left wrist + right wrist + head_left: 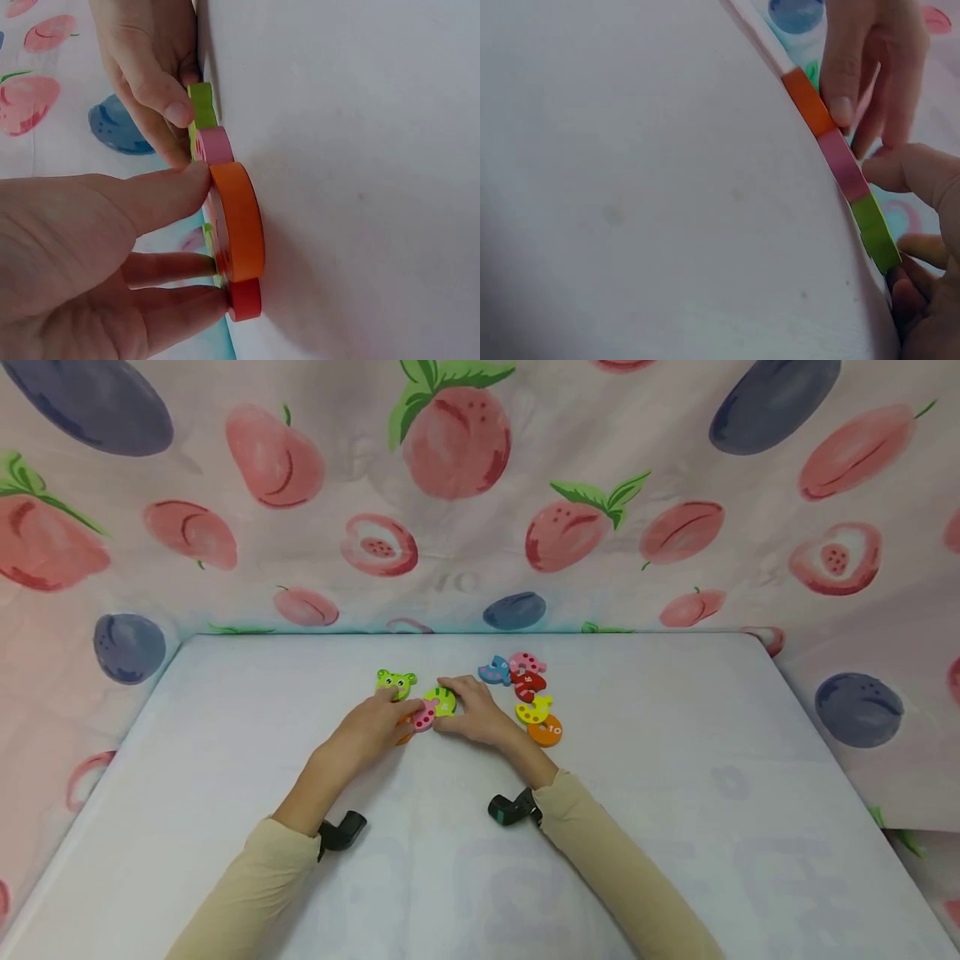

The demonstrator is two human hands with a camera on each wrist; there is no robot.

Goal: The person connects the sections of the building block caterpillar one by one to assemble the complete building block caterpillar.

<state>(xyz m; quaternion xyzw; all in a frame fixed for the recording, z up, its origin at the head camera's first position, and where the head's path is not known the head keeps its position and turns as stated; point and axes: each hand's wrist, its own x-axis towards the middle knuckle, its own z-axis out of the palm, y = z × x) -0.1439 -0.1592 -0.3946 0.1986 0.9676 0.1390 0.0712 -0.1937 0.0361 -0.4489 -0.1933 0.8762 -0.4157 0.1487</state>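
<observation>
On the white table, my right hand [482,713] holds a striped green puzzle piece [446,702] between thumb and index finger. Touching it on the left is a pink spotted piece [424,718]. My left hand [366,728] rests on the pieces with fairly straight fingers, mostly covering an orange piece [244,225]. Its thumb touches the row near the pink and orange pieces, and other fingertips lie by a red piece [246,300]. A green animal-face piece [396,680] with big eyes shows just beyond the left fingers, its lower part hidden.
Right of my right hand lies a curved group: a blue piece [493,671], a pink spotted piece [528,662], a red piece [528,686], a yellow piece [533,711] and an orange piece [546,732] marked 10. A fruit-print cloth [465,585] hangs behind the table.
</observation>
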